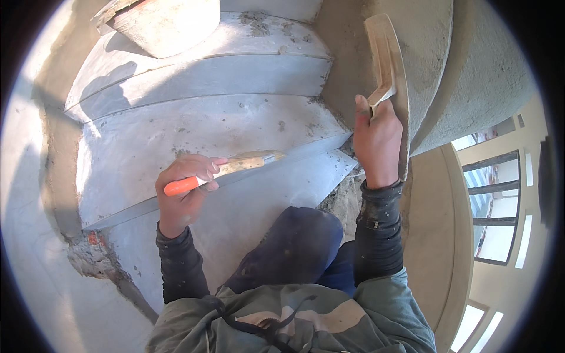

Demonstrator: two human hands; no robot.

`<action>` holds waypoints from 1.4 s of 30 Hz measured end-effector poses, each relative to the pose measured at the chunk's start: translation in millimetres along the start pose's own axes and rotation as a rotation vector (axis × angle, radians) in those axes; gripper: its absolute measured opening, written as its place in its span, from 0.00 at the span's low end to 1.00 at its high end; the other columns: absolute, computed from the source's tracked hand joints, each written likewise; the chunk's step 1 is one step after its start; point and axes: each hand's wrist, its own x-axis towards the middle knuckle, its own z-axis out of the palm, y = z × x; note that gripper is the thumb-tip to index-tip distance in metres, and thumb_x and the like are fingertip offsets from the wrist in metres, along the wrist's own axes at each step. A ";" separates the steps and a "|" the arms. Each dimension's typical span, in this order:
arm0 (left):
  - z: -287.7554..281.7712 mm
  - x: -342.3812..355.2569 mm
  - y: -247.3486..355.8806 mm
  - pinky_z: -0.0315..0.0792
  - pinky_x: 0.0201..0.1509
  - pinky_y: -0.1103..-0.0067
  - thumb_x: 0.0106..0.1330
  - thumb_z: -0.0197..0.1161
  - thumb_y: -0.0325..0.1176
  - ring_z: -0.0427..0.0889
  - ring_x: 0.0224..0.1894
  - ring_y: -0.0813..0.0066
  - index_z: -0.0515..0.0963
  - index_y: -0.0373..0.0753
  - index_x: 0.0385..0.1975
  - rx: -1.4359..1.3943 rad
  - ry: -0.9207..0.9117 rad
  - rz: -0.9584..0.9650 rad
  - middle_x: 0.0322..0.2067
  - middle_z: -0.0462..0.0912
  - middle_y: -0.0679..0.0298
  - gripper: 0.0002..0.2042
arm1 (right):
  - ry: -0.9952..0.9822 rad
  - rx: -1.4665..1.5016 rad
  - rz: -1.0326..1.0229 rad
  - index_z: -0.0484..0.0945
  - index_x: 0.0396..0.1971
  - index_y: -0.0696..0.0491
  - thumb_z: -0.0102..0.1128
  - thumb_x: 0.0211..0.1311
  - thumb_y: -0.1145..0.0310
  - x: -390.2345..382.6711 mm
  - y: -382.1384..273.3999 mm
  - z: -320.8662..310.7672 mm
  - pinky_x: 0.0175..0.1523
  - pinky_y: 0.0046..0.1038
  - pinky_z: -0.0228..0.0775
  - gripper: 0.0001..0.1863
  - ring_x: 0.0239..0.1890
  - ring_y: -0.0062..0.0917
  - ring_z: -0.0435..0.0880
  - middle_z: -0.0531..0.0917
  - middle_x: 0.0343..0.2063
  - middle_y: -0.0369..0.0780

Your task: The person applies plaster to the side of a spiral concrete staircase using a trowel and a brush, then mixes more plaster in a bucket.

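Observation:
My left hand (187, 188) is closed around a trowel (238, 167) with an orange handle end. Its pale, mortar-smeared blade points right, above a grey stair tread. My right hand (379, 141) grips the handle of a long plastering float (387, 65). The float stands on edge along the curved plastered wall (426, 59) at my right, its plate turned towards that wall. Whether the whole plate touches the wall, I cannot tell.
A whitish bucket (176, 26) stands on an upper step. Crumbs of mortar lie on the grey stair treads (235, 120). Broken, rough masonry (94, 253) shows at the lower left. A barred window opening (494, 206) lies far right, beyond a curved beige ledge (438, 235).

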 end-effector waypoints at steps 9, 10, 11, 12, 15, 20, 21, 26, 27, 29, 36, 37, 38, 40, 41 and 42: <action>4.9 32.0 -3.7 0.82 0.54 0.56 0.57 0.67 0.15 0.81 0.40 0.67 0.76 0.35 0.34 -0.060 -0.016 0.108 0.34 0.79 0.59 0.10 | -0.094 -0.081 -0.082 0.75 0.32 0.63 0.60 0.66 0.62 26.6 3.9 37.6 0.39 0.49 0.76 0.16 0.35 0.55 0.83 0.82 0.26 0.57; 9.3 39.9 -5.1 0.83 0.53 0.57 0.55 0.66 0.13 0.83 0.40 0.66 0.77 0.35 0.33 -0.076 -0.007 0.136 0.34 0.81 0.59 0.11 | -0.079 -0.051 -0.103 0.75 0.31 0.62 0.60 0.66 0.61 35.2 -2.7 37.1 0.38 0.48 0.76 0.16 0.34 0.55 0.83 0.82 0.25 0.57; 13.6 48.0 -3.6 0.83 0.53 0.57 0.55 0.67 0.13 0.83 0.40 0.66 0.77 0.35 0.33 -0.066 -0.016 0.166 0.34 0.81 0.58 0.10 | -0.048 -0.049 -0.101 0.75 0.31 0.62 0.60 0.66 0.61 38.3 -6.3 36.4 0.38 0.48 0.76 0.16 0.34 0.55 0.83 0.82 0.24 0.57; 17.0 56.8 0.6 0.83 0.53 0.57 0.56 0.67 0.14 0.83 0.40 0.66 0.76 0.35 0.33 -0.056 -0.024 0.196 0.34 0.81 0.58 0.10 | -0.017 -0.049 -0.099 0.75 0.30 0.62 0.59 0.66 0.61 40.3 -9.1 35.5 0.37 0.49 0.76 0.16 0.33 0.55 0.83 0.82 0.24 0.57; 7.5 61.0 12.7 0.82 0.53 0.58 0.57 0.67 0.15 0.83 0.41 0.66 0.76 0.35 0.33 -0.052 -0.021 0.190 0.34 0.80 0.58 0.09 | 0.063 0.001 -0.063 0.74 0.29 0.62 0.58 0.68 0.62 36.6 -18.0 23.0 0.36 0.50 0.74 0.17 0.33 0.55 0.83 0.81 0.23 0.57; -12.6 25.6 14.9 0.81 0.55 0.55 0.59 0.67 0.16 0.82 0.40 0.68 0.74 0.37 0.34 -0.110 0.045 0.049 0.34 0.79 0.59 0.10 | -0.076 -0.037 -0.097 0.73 0.32 0.63 0.58 0.68 0.62 5.6 -8.8 7.7 0.35 0.50 0.74 0.16 0.32 0.54 0.83 0.81 0.23 0.56; -8.2 24.4 8.1 0.81 0.55 0.54 0.59 0.67 0.17 0.82 0.40 0.68 0.74 0.37 0.34 -0.121 0.064 0.060 0.35 0.79 0.59 0.10 | -0.086 -0.066 -0.091 0.73 0.32 0.62 0.58 0.68 0.62 5.4 -2.4 18.3 0.35 0.49 0.74 0.16 0.32 0.53 0.83 0.82 0.23 0.55; 10.3 35.6 -4.6 0.79 0.56 0.50 0.64 0.66 0.23 0.77 0.41 0.71 0.73 0.40 0.36 -0.053 -0.006 0.099 0.35 0.75 0.63 0.08 | -0.038 -0.051 -0.043 0.75 0.33 0.62 0.60 0.66 0.62 27.2 -6.9 33.6 0.38 0.47 0.77 0.15 0.34 0.51 0.84 0.83 0.26 0.54; 10.8 36.6 -3.7 0.79 0.57 0.50 0.64 0.67 0.23 0.77 0.42 0.71 0.73 0.40 0.36 -0.032 -0.028 0.090 0.35 0.75 0.63 0.08 | -0.003 -0.026 -0.052 0.75 0.32 0.62 0.59 0.66 0.62 29.1 -8.6 27.1 0.38 0.47 0.77 0.15 0.34 0.51 0.84 0.83 0.26 0.55; 5.4 35.2 1.1 0.79 0.57 0.51 0.64 0.67 0.25 0.77 0.43 0.70 0.72 0.40 0.36 0.023 -0.062 0.084 0.36 0.75 0.63 0.09 | 0.119 0.039 -0.060 0.74 0.30 0.62 0.61 0.67 0.61 31.6 -16.3 9.3 0.35 0.46 0.76 0.16 0.31 0.52 0.83 0.82 0.22 0.54; -13.1 16.3 -2.2 0.78 0.58 0.52 0.64 0.67 0.24 0.80 0.44 0.67 0.71 0.39 0.36 -0.033 0.080 0.022 0.37 0.75 0.61 0.09 | 0.023 0.169 -0.206 0.73 0.23 0.62 0.61 0.67 0.61 29.2 12.0 -4.2 0.33 0.46 0.73 0.19 0.27 0.54 0.81 0.79 0.19 0.55; -10.5 19.0 -4.7 0.78 0.58 0.53 0.65 0.67 0.25 0.80 0.44 0.66 0.71 0.39 0.37 -0.024 0.087 0.023 0.38 0.74 0.62 0.10 | -0.038 0.133 -0.168 0.74 0.24 0.62 0.60 0.67 0.61 20.1 22.9 6.2 0.33 0.47 0.73 0.19 0.27 0.55 0.81 0.79 0.19 0.55; -5.3 23.8 -9.2 0.78 0.58 0.54 0.65 0.68 0.27 0.79 0.45 0.65 0.70 0.40 0.38 -0.024 0.099 0.034 0.39 0.73 0.62 0.11 | -0.090 0.088 -0.138 0.74 0.24 0.62 0.60 0.67 0.61 13.1 36.9 11.7 0.34 0.47 0.73 0.19 0.28 0.55 0.81 0.80 0.20 0.55; 5.2 32.8 -15.5 0.79 0.59 0.55 0.65 0.67 0.26 0.78 0.47 0.65 0.70 0.40 0.40 -0.050 0.085 0.046 0.41 0.73 0.62 0.11 | -0.175 0.028 -0.089 0.75 0.26 0.62 0.59 0.66 0.60 -8.2 69.3 17.2 0.36 0.49 0.73 0.19 0.29 0.55 0.81 0.80 0.21 0.56; 7.9 33.4 -15.4 0.79 0.59 0.55 0.65 0.67 0.26 0.78 0.48 0.65 0.71 0.40 0.40 -0.056 0.076 0.044 0.42 0.73 0.61 0.11 | -0.213 0.018 -0.068 0.76 0.27 0.62 0.59 0.66 0.59 -27.1 88.0 16.4 0.37 0.50 0.74 0.19 0.29 0.56 0.81 0.81 0.22 0.56; 12.2 34.7 -14.4 0.79 0.59 0.56 0.65 0.67 0.26 0.78 0.48 0.65 0.71 0.39 0.41 -0.041 0.075 0.029 0.42 0.73 0.61 0.11 | -0.246 -0.037 -0.004 0.76 0.27 0.61 0.59 0.65 0.59 -44.2 112.9 12.7 0.38 0.50 0.74 0.18 0.30 0.55 0.81 0.81 0.22 0.56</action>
